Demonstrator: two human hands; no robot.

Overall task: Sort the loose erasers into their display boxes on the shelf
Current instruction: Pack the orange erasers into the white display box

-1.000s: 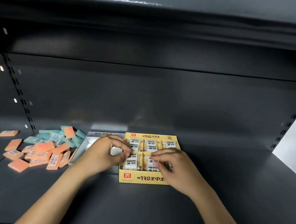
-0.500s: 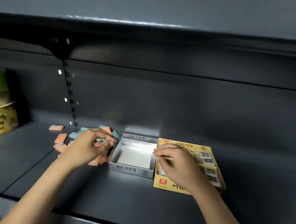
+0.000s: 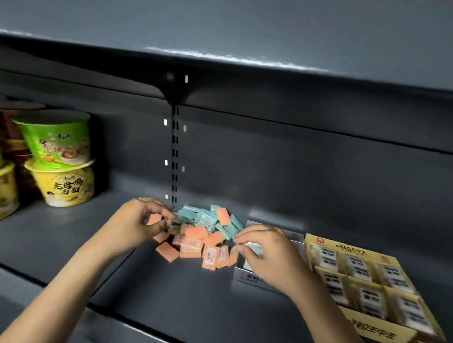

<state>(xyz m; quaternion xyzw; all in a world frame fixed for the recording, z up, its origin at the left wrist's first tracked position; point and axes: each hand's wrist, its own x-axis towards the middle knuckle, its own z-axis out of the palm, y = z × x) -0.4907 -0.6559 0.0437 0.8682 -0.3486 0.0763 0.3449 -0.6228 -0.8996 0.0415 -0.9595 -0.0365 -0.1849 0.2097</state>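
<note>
1. Head view, counts: two hands, two display boxes, one heap of loose erasers (image 3: 202,239) in orange and teal, too jumbled to count exactly. Three noodle cups show plainly at far left; the yellow noodle cup (image 3: 62,184) carries the green noodle cup (image 3: 54,139).
2. Edges and room: the heap lies mid-shelf against the back wall, just left of the grey box (image 3: 250,276). Bare shelf (image 3: 63,229) stretches between cups and heap, and along the front lip.
3. Containers: the yellow box (image 3: 374,334) at right holds six wrapped white erasers in two rows, its near corner close to the shelf edge. The grey box's contents are hidden by the right hand (image 3: 267,257).
4. Grips: the left hand (image 3: 136,224) pinches an orange eraser (image 3: 153,219) at the heap's left edge. The right hand's curled fingers pinch a pale eraser (image 3: 253,247) above the grey box.
</note>
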